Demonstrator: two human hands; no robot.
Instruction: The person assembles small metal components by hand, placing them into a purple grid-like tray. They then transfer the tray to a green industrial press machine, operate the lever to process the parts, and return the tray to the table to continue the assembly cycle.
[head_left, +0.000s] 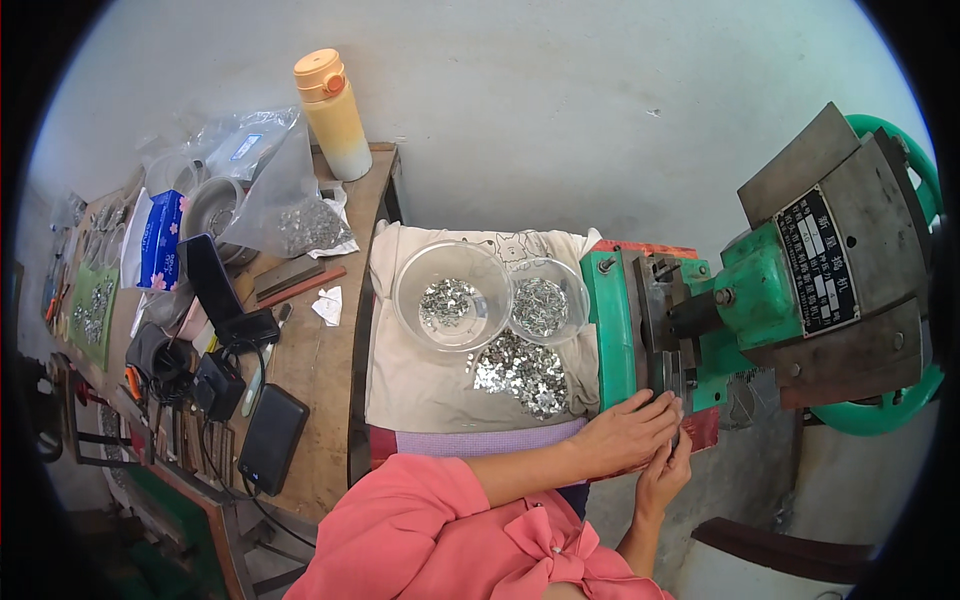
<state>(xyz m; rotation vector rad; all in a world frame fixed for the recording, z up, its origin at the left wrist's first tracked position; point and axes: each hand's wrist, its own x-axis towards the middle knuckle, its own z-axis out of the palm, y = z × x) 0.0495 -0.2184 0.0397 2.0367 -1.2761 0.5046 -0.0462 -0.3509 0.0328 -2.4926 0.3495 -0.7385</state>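
At the front end of a dark metal die (672,372) on a green press (765,290), my two hands are close together. My left hand (632,430) reaches over from the left, fingers bent together against the die's near end. Just below it, my right hand (662,480) is closed with its fingertips up at the same spot; a small dark edge shows there. What the fingers hold is hidden. Left of the press, a large clear tub (452,335) and a smaller clear tub (545,330) hold small metal pieces. A loose pile of shiny metal pieces (525,378) lies in front of them.
A beige cloth (420,395) lies under the tubs. The wooden table (335,385) at left carries a yellow bottle (335,120), a phone on a stand (215,280), a black power bank (273,438), a blue tissue pack (162,240) and plastic bags (290,190). A green handwheel (880,415) stands behind the press.
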